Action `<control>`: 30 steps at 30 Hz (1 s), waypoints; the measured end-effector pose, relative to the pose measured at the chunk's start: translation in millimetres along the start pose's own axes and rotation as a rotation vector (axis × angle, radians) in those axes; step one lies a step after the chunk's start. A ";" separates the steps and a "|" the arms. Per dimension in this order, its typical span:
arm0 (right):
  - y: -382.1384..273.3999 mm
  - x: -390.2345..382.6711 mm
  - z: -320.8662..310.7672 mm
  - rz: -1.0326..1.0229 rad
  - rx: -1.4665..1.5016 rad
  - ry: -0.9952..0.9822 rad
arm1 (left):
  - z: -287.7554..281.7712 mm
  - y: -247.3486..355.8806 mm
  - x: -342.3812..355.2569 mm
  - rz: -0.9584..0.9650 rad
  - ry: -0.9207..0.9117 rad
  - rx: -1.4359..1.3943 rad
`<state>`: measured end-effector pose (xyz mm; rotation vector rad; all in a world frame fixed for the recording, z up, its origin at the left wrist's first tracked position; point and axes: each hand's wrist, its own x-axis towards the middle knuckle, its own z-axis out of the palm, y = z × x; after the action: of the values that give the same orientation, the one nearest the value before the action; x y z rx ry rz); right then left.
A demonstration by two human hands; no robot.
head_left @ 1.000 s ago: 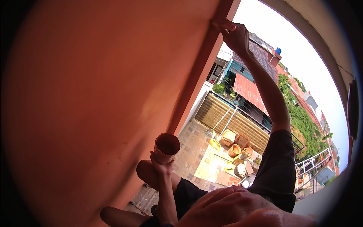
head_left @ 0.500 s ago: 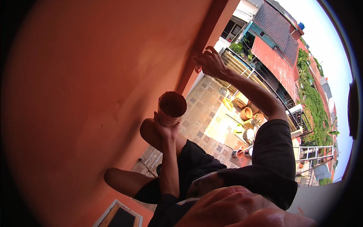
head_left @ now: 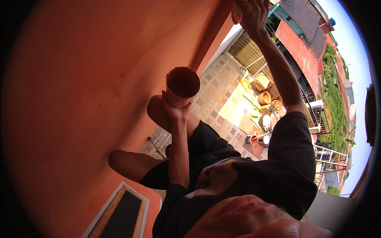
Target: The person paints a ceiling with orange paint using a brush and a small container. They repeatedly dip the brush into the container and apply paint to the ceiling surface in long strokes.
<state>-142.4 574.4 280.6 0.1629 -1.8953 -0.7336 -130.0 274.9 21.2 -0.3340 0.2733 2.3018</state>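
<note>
Gripping cup (head_left: 177, 98): left hand (head_left: 177, 112) | right hand (head_left: 253, 16): hold unclear | smooth orange wall (head_left: 75, 95) | part-sunlit tiled floor (head_left: 216, 93)

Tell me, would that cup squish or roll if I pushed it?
The cup, in the left hand, is probably stiff: it looks round, not squashed. It might roll if laid sideways, having a curved side. Anything inside could spill through the open top.

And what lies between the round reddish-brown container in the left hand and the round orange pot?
In the head view, patterned floor tiles, partly sunlit, show between the container and the pot.
</note>
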 end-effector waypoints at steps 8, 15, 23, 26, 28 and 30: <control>-90.9 -142.7 46.3 -0.024 0.303 -0.660 | -12.0 -3.5 4.1 -0.004 -0.033 -0.026; -46.2 -81.9 37.2 0.364 0.278 -0.583 | 3.5 -2.1 -2.5 0.023 0.070 -0.021; -72.7 -130.4 33.6 0.189 0.057 -0.301 | -0.3 -2.4 -4.2 0.039 -0.005 -0.020; -117.1 -184.1 52.3 0.081 0.202 -0.586 | -8.8 -1.7 -1.4 0.017 -0.050 -0.039; -136.5 -203.0 64.0 0.139 0.404 -0.767 | -12.6 -1.0 -1.2 0.009 0.011 -0.021; -139.8 -204.0 66.9 0.202 0.479 -0.674 | -13.9 -0.5 -0.6 -0.020 -0.004 -0.083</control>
<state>-140.4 577.3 24.3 0.0158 -2.6660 -0.1816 -127.1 270.7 8.2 -0.3719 0.1711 2.2981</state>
